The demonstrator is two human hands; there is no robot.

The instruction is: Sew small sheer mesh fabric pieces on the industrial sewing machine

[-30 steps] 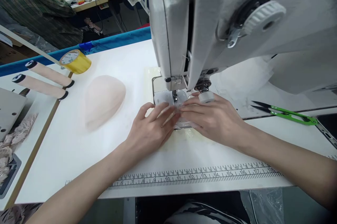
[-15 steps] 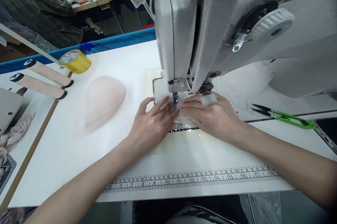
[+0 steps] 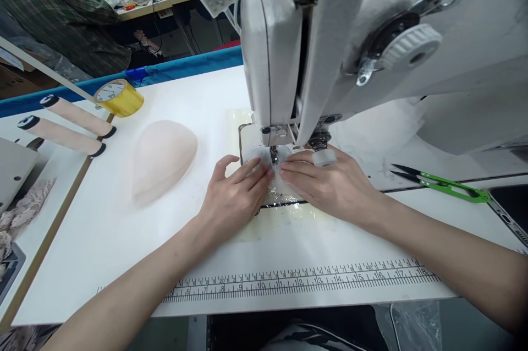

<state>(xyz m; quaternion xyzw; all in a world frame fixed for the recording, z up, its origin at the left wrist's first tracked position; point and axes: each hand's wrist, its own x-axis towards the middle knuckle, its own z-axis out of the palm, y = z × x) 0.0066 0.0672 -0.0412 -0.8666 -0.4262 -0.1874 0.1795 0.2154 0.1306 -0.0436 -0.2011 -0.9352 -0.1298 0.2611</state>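
Note:
My left hand (image 3: 234,198) lies flat with fingers stretched toward the needle of the white sewing machine (image 3: 330,48). My right hand (image 3: 330,183) lies flat opposite it, a white thimble-like cap (image 3: 324,158) on one finger. Both press a small white piece of fabric (image 3: 258,154) down on the machine's plate, just under the presser foot (image 3: 273,156). The fingertips of the two hands nearly meet in front of the needle.
A pale pink moulded cup (image 3: 161,157) lies left of my hands. A yellow tape roll (image 3: 119,97) and two pink rollers (image 3: 66,124) sit further left. Green thread snips (image 3: 447,184) lie at the right. A printed ruler (image 3: 297,279) runs along the table's near edge. Another person (image 3: 61,21) sits behind.
Both hands slid a little further in toward the needle with the fabric piece; the view shifted slightly.

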